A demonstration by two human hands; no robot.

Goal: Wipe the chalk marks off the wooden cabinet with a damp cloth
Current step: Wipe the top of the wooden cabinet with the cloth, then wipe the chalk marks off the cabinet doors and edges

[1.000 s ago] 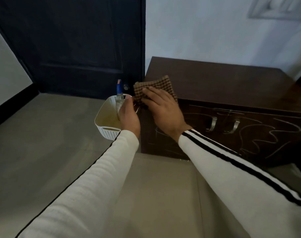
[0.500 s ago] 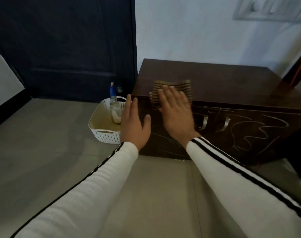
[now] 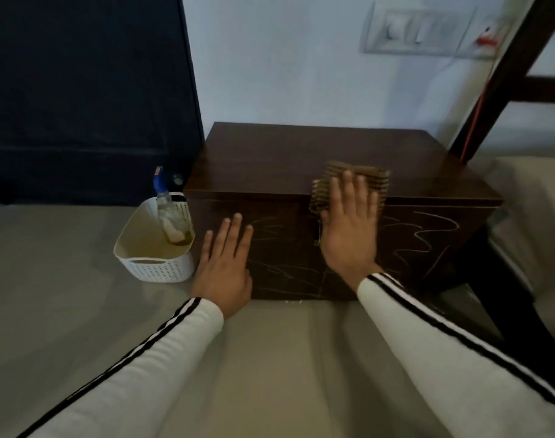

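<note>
A low dark wooden cabinet (image 3: 289,156) stands on the floor against the wall. White chalk scribbles (image 3: 424,238) cover its front. My right hand (image 3: 349,229) presses a brown checked cloth (image 3: 355,178) flat against the upper middle of the front, the cloth folding over the top edge. The fingers are straight and spread. My left hand (image 3: 227,267) rests flat with straight fingers against the front's left part, over faint chalk lines (image 3: 279,270). A metal handle shows just left of my right hand.
A white perforated basket (image 3: 153,263) sits on the floor left of the cabinet, holding a spray bottle (image 3: 172,216) with a blue top. A dark door (image 3: 86,96) is behind it. Dark furniture legs (image 3: 510,90) stand at the right. Beige floor lies in front.
My right hand slid the cloth rightward along the cabinet's top front edge, from the left corner to the middle. My left hand let go of the bottle and moved onto the cabinet front.
</note>
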